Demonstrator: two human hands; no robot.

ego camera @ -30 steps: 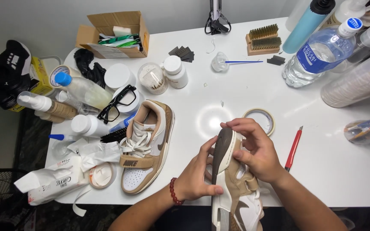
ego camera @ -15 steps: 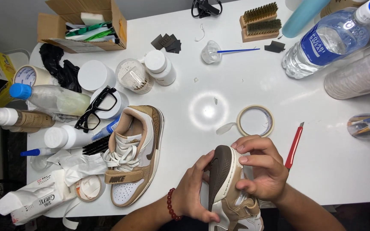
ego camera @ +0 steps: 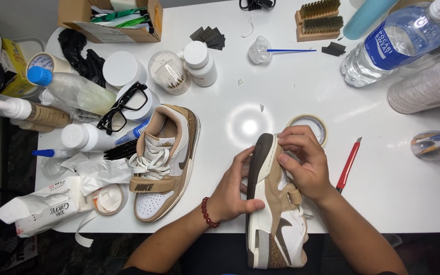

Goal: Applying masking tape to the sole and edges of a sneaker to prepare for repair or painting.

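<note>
Both hands clamp the tan-and-white shoe [ego camera: 273, 203] on its side at the counter [ego camera: 393, 178] edge, just right of its mate [ego camera: 164, 163] — left hand [ego camera: 232, 191] braces the sole, right hand [ego camera: 306, 163] pinches the toe — looks like sole inspection; next move needs steady grip.

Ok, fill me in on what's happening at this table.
A person holds a tan and white sneaker on its side over the white table's near edge, dark sole facing left. The left hand grips the sole side; the right hand pinches the toe end. Its matching sneaker lies on the table, with masking tape and a red utility knife nearby.
</note>
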